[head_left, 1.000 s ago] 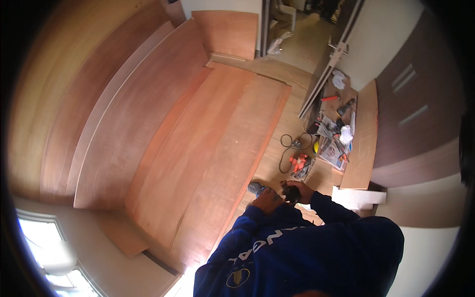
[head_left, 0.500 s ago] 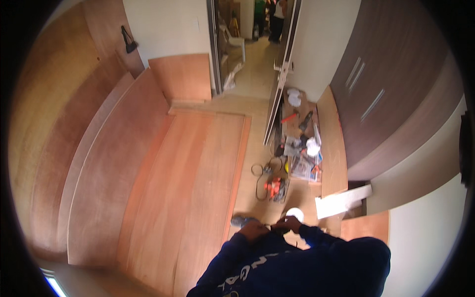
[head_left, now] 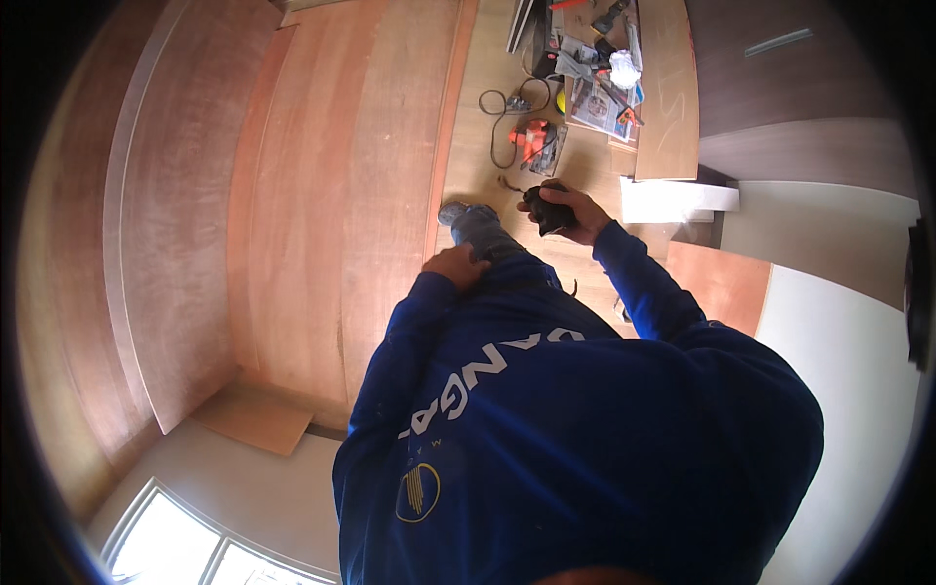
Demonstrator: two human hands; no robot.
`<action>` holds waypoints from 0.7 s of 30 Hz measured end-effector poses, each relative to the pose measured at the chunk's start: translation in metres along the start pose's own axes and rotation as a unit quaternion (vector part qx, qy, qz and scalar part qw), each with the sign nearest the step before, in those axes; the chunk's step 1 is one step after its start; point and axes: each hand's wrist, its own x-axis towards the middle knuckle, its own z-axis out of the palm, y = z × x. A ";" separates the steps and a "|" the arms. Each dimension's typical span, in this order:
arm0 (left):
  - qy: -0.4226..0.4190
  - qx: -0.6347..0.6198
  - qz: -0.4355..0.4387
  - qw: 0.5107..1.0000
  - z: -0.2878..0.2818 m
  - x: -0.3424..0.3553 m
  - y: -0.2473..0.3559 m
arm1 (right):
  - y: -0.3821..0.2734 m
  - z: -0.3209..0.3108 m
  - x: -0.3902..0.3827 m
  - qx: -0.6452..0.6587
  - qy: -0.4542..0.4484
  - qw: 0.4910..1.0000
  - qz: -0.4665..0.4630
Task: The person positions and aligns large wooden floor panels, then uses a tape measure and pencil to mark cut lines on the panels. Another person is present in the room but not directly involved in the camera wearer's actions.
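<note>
My right hand [head_left: 575,211] is closed around a compact black tape measure [head_left: 552,212], held out in front of my body. A short dark strap [head_left: 508,183] hangs off it. My left hand [head_left: 455,265] rests on my upper leg at the hem of my blue sweatshirt [head_left: 565,439], its fingers lying along the cloth and partly hard to make out. On the floor beyond the right hand is an orange corded power tool [head_left: 531,141] with a metal base.
Large wooden sheets [head_left: 322,195] lie on the floor at left, with more boards [head_left: 185,214] leaning along that side. Newspaper [head_left: 597,102] and several hand tools lie on a board at far right. A white panel [head_left: 673,201] is below them. A window [head_left: 166,536] shows at lower left.
My view has tilted down toward my body. My hands, earlier close together at my waist, are now apart: the right holds the tape measure forward, the left lies on my leg.
</note>
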 end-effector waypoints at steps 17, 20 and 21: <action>-0.042 0.106 -0.022 0.993 -0.025 0.044 0.013 | 0.023 -0.011 0.001 0.032 -0.023 0.999 -0.010; -0.004 0.056 0.012 0.998 -0.020 0.043 0.011 | 0.028 -0.005 0.001 0.082 0.031 0.996 0.004; 0.022 0.038 0.020 0.999 -0.017 0.042 0.012 | 0.031 0.000 0.002 0.088 0.054 0.995 -0.014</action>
